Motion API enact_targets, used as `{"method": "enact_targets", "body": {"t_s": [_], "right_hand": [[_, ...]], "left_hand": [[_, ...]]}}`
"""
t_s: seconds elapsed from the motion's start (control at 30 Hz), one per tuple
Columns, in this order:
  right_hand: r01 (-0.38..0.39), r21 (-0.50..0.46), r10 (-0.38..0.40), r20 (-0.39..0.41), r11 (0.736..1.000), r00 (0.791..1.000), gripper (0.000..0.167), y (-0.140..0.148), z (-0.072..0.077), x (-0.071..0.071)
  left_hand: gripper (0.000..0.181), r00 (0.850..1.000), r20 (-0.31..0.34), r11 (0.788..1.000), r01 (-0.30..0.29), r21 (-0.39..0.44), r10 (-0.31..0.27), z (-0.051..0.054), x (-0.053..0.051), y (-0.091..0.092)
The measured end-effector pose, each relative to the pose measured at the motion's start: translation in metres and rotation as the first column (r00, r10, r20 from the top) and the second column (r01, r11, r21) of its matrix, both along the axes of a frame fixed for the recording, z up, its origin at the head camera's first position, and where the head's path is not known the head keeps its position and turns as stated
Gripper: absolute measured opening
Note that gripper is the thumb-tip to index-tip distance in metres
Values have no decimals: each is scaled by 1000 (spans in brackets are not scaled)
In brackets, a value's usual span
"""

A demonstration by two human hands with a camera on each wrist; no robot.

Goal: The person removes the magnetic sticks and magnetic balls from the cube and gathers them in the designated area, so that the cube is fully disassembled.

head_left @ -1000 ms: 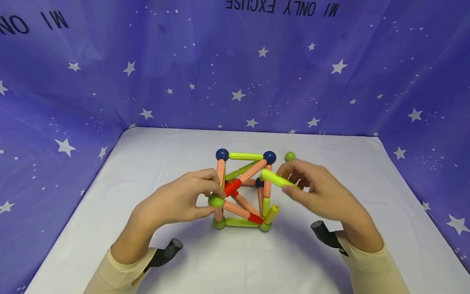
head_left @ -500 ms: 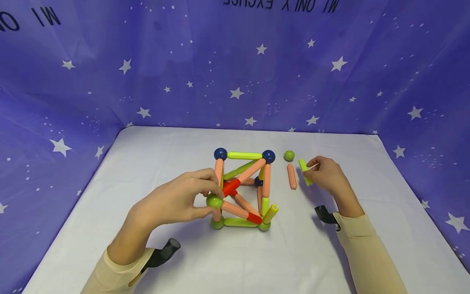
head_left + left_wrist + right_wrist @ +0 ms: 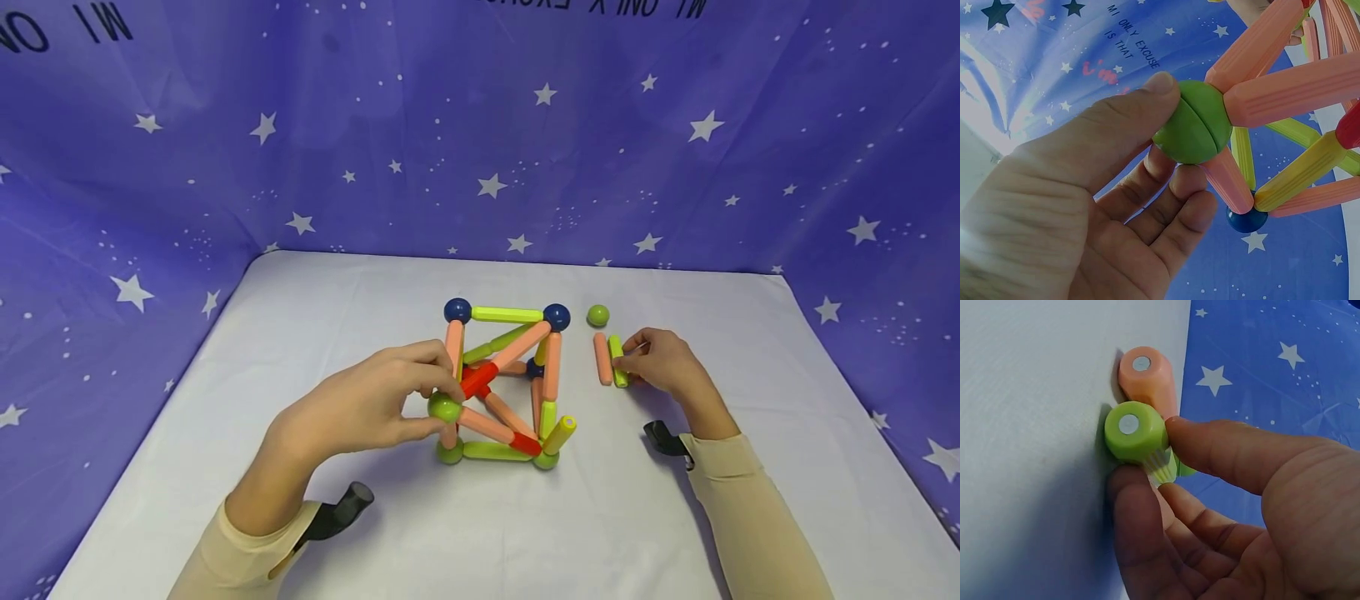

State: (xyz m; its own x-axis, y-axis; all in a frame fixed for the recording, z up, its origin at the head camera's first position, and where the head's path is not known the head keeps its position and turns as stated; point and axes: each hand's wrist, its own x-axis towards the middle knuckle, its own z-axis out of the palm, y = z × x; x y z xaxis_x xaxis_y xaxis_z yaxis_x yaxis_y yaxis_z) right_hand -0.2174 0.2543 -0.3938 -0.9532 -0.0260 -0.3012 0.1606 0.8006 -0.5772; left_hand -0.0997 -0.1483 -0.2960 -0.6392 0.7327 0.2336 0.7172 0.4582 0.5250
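A frame of magnetic rods and balls stands mid-table, with blue balls (image 3: 457, 311) at its top corners and green ones low down. My left hand (image 3: 375, 400) pinches the green ball (image 3: 1194, 122) at its near left corner between thumb and fingers. Several orange rods (image 3: 1297, 94) meet that ball. Right of the frame, my right hand (image 3: 663, 362) pinches a yellow-green magnetic rod (image 3: 1135, 432) lying on the table. Close beside that rod lies a loose orange rod (image 3: 603, 359), roughly parallel to it.
A loose green ball (image 3: 597, 315) lies behind the two rods. One yellow rod (image 3: 560, 434) sticks up from the frame's front right ball. A starry blue cloth (image 3: 420, 133) borders the white table (image 3: 510, 533) at the back and sides.
My right hand has carried the yellow-green rod from beside the frame rightward and down to the table, then shifted it close to the orange rod. The left hand keeps its hold on the green ball.
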Motion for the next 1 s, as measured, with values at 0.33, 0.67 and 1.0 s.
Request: {"method": "enact_targets", "body": {"t_s": [0.33,0.67,1.0], "right_hand": [[5,-19,-5,-6,1000,1000,38,-1,-4,0],[0,-18,0,0,1000,1000,38,-2,-1,2],[-254,-18,244,-222,967,944,24,-28,52,36]], "left_hand": [[20,1000,11,1000,-1,-10,1,1,1,0],[20,1000,13,1000,-4,-11,4,1,1,1],[20,1000,14,1000,-2,-5,3,2,1,0]]}}
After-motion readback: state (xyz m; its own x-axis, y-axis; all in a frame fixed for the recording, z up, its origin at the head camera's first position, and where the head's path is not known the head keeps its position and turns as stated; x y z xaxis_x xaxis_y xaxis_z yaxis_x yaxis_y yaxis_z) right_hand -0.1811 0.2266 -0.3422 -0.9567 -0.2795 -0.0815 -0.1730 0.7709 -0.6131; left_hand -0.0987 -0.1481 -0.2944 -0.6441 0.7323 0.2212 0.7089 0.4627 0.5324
